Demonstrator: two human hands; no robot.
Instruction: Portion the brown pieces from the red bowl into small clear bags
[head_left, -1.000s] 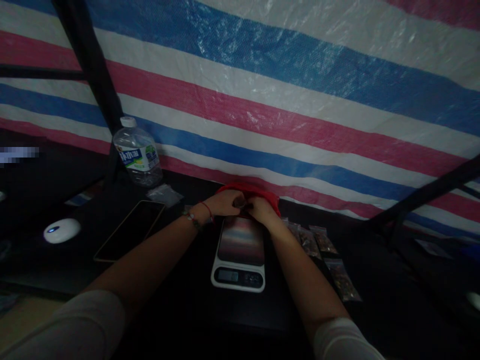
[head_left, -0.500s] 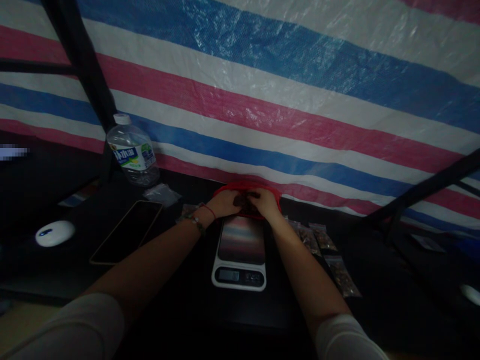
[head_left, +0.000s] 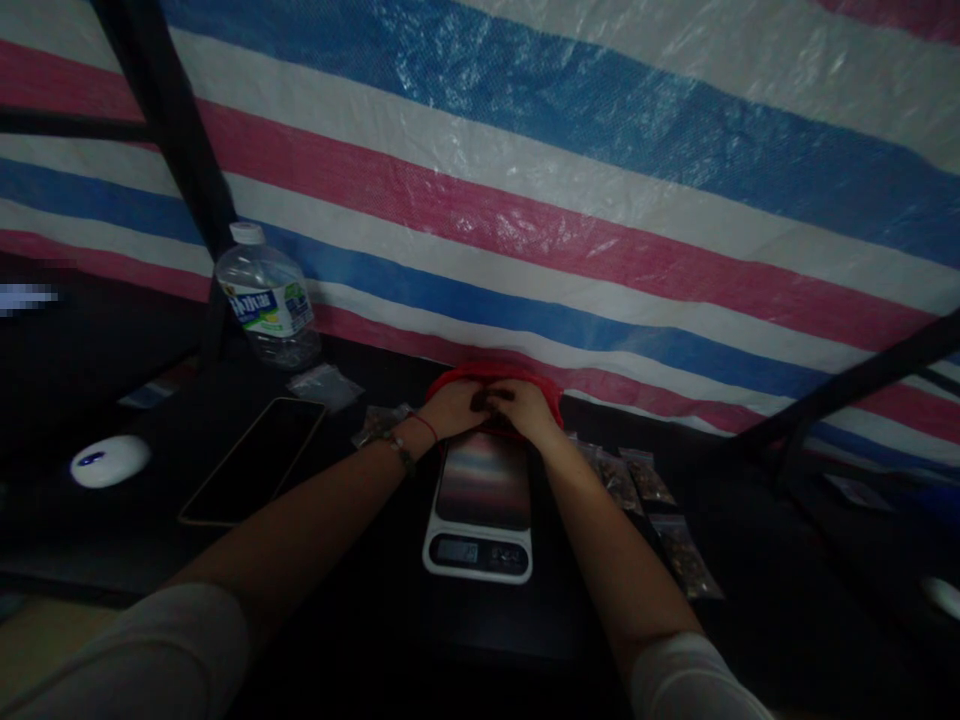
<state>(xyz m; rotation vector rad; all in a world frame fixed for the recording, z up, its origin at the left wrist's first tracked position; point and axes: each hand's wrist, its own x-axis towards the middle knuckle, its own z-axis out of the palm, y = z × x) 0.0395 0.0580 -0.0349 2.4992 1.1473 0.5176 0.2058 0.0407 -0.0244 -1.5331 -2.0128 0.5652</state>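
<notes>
Both my hands reach into a red bowl [head_left: 450,377] that stands just behind a small white kitchen scale [head_left: 480,510]. My left hand [head_left: 454,409] and my right hand [head_left: 525,408] meet over the bowl with fingers curled together around something small and dark. What they pinch is too dim to name. The scale's steel plate is bare and its display faces me.
A water bottle [head_left: 268,298] stands at the back left by a black post. A dark phone [head_left: 255,460] and a white mouse [head_left: 109,460] lie left of the scale. Several small clear filled bags [head_left: 645,485] lie to its right. A striped tarp [head_left: 570,200] hangs behind.
Both hands have stayed at the red bowl, shifting slightly with the fingers working together. The view has drifted a little.
</notes>
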